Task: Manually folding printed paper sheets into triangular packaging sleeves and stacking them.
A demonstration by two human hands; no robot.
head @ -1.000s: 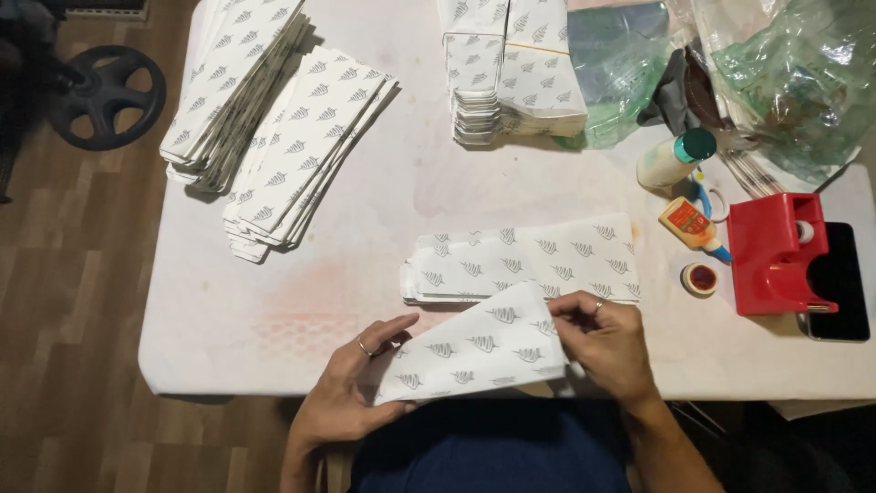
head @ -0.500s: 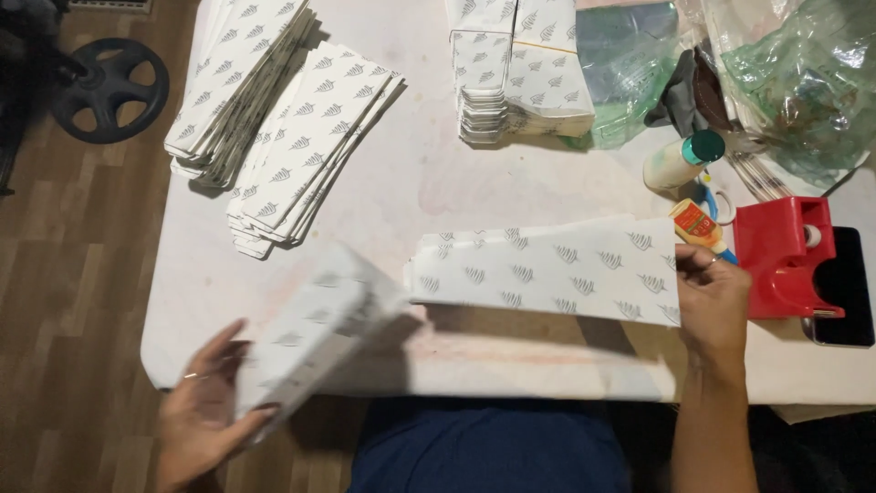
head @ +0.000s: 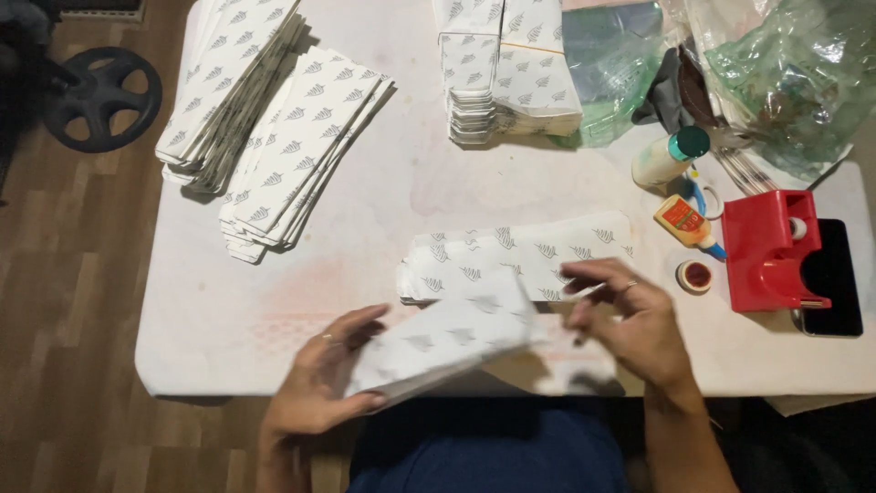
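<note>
My left hand (head: 319, 379) grips the near end of a flat white paper bag (head: 447, 338) printed with small grey leaf marks, held tilted above the table's front edge. My right hand (head: 634, 319) hovers at the bag's far end with fingers spread, blurred by motion; whether it touches the bag I cannot tell. Just behind the bag lies a small pile of the same printed bags (head: 520, 256) on the white table (head: 219, 319).
Two long stacks of printed bags (head: 274, 137) lie at the back left, another stack (head: 506, 73) at the back middle. On the right are a red tape dispenser (head: 771, 251), a glue bottle (head: 684, 224), a small tape roll (head: 695, 276), a white bottle (head: 666, 157), a dark phone (head: 835, 283) and green plastic bags (head: 785, 73).
My left hand brought the bag back from the lower left toward the middle. My right hand left the pile's right end and came in to the bag.
</note>
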